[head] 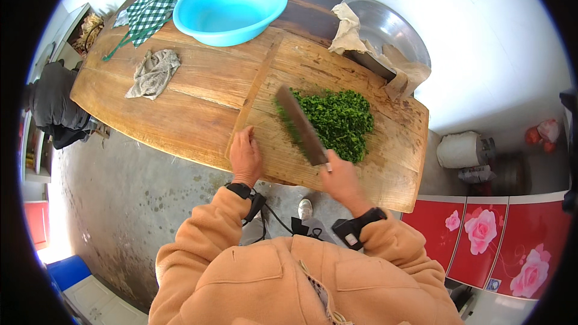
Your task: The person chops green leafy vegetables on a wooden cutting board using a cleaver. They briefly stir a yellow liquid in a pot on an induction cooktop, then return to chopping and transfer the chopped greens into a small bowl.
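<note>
My right hand [342,181] grips the handle of a broad cleaver [301,126]. Its blade points away from me, slightly blurred, along the left edge of a heap of finely chopped green leaves [338,119]. The heap lies on a large wooden cutting board [388,180], whose surface is stained and scored. At the board's near left corner rests my left hand [246,151], with nothing visible in it; its fingers are together and partly curled over the edge. The handle itself is mostly hidden inside my right hand.
Beyond the board stand a blue plastic basin [226,13] and a steel basin [388,22] with beige cloth [347,29] over its rim. A grey rag [156,72] and a green checked apron [156,9] lie on the wooden table [198,99]. Red floral cabinets [483,239] stand at right.
</note>
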`<state>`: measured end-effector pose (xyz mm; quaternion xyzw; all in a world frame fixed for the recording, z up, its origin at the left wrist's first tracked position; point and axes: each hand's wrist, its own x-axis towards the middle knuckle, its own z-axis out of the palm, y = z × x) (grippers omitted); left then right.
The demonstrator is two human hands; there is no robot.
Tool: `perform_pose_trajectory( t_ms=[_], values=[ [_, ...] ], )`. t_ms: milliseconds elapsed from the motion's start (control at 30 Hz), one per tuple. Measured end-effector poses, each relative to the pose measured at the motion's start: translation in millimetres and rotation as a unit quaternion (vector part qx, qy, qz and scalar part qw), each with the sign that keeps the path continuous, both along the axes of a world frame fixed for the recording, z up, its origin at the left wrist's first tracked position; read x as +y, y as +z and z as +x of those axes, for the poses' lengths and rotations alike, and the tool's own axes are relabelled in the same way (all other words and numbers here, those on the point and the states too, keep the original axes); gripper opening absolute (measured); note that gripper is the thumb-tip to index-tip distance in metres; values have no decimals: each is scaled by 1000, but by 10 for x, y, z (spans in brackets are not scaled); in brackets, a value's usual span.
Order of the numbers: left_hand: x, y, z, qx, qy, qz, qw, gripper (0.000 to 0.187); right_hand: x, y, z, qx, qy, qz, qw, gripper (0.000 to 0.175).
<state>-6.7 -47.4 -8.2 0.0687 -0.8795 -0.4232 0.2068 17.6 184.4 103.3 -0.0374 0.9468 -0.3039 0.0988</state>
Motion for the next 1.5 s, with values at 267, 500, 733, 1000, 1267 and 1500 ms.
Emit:
perform_pose_trajectory(
  t_ms=[267, 500, 733, 1000, 1267, 1500],
  values=[
    [-40, 30, -3, 5, -20, 78, 997, 31, 506, 235, -11, 60, -44, 24, 997, 20],
    [-387, 337, 601, 14, 14, 82, 996, 31, 1036, 391, -217, 68, 6, 28, 997, 22],
    [-208, 391, 2086, -25, 220, 124, 967, 27, 1580, 494, -704, 72, 168, 109, 977, 26],
    [905, 281, 3178, -91, 364, 183, 909, 23, 1894, 282, -898, 73, 321, 90, 940, 27],
    [1186, 261, 3598, -98, 408, 216, 881, 20, 2137, 374, -1186, 76, 313, 99, 942, 25],
    [1222, 151, 3714, -112, 413, 211, 879, 22, 2217, 448, -1094, 88, 276, 125, 949, 29]
  ],
)
